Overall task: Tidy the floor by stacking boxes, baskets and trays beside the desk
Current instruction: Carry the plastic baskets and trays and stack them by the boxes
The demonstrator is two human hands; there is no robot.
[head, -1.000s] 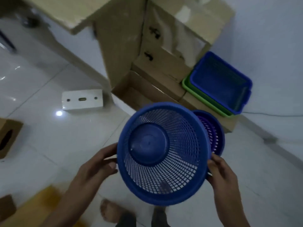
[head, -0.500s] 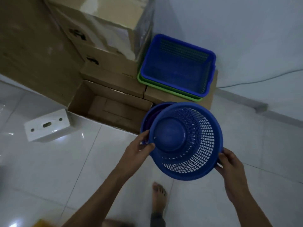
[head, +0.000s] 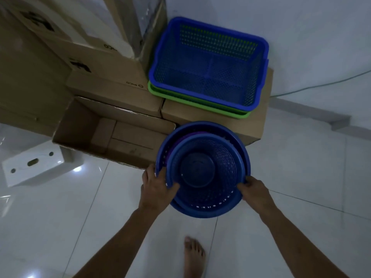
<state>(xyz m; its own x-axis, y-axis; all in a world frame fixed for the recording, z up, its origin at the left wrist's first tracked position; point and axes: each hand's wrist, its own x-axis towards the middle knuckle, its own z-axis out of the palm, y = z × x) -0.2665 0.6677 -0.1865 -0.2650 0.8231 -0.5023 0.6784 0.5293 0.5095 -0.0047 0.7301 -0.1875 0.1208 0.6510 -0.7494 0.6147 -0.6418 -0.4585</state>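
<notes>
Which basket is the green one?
The flat green tray, lowest in the stack on the cardboard box, under the blue rectangular basket. The round baskets are blue and purple.

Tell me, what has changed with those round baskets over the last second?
The inner blue basket, held apart before, now sits nested in the purple and outer blue basket. Left hand and right hand still grip the rims. The blue tray on the green tray is unchanged.
</notes>
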